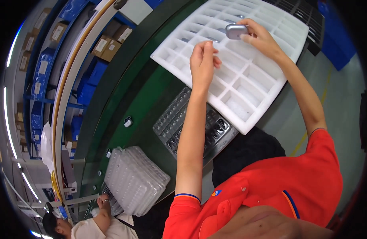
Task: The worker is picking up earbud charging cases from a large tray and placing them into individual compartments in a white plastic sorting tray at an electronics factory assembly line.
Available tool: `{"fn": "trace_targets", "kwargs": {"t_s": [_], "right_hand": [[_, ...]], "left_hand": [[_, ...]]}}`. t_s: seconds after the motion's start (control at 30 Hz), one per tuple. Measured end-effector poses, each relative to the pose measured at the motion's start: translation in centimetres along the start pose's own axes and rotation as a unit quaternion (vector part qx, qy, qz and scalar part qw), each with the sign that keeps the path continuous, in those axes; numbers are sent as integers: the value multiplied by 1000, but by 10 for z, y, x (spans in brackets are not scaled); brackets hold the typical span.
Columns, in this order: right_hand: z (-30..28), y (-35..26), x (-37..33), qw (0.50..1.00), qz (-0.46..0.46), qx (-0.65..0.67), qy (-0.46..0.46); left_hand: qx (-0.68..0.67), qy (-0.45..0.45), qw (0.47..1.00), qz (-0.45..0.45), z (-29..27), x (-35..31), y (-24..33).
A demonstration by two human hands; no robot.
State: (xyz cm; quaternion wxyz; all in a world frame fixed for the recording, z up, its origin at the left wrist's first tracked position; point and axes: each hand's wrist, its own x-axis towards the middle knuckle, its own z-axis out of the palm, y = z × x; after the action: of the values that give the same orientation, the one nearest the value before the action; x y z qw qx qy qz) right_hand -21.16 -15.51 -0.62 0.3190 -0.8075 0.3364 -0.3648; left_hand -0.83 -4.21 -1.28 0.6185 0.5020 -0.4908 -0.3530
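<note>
My right hand (258, 36) grips a small grey rounded case (236, 32), like an earphone charging case, between thumb and fingers. It is held up over a white foam tray (299, 27) divided into many rectangular pockets. Several pockets at the tray's far side hold similar grey pieces; the pockets nearest me show bare bottoms. Just left of the case, my left hand (203, 59) hovers above the tray with fingers loosely curled and apart. Nothing shows in it.
Beneath the foam tray's near-left corner lies a clear plastic blister tray (179, 115) with dark parts. A stack of clear trays (135, 179) stands on the green belt (151, 75), near a small case (128, 121). A co-worker (100, 223) sits at lower left. Shelves hold cartons (106, 47).
</note>
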Motion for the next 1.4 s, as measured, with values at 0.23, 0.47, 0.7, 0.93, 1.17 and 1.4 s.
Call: {"fn": "trace_targets", "kwargs": {"t_s": [0.23,0.47,0.7,0.93,1.17,1.4], "right_hand": [[32,-79,-52,938,-303,80,-146],[79,-121,-98,948,-131,255,-135],[117,-154,-119,931,11,353,-96],[132,-167,-135,965,-226,115,-61],[169,-148,-183,956,-132,189,-181],[205,-115,-171,928,46,267,-255]], "left_hand": [[-359,-246,877,-205,-16,-77,28],[-320,35,945,-64,-32,-158,35],[-335,84,937,-59,-60,-218,38],[-70,170,981,66,-62,-247,38],[247,114,961,57,-79,-292,18],[283,108,952,-43,-95,-284,8]]}}
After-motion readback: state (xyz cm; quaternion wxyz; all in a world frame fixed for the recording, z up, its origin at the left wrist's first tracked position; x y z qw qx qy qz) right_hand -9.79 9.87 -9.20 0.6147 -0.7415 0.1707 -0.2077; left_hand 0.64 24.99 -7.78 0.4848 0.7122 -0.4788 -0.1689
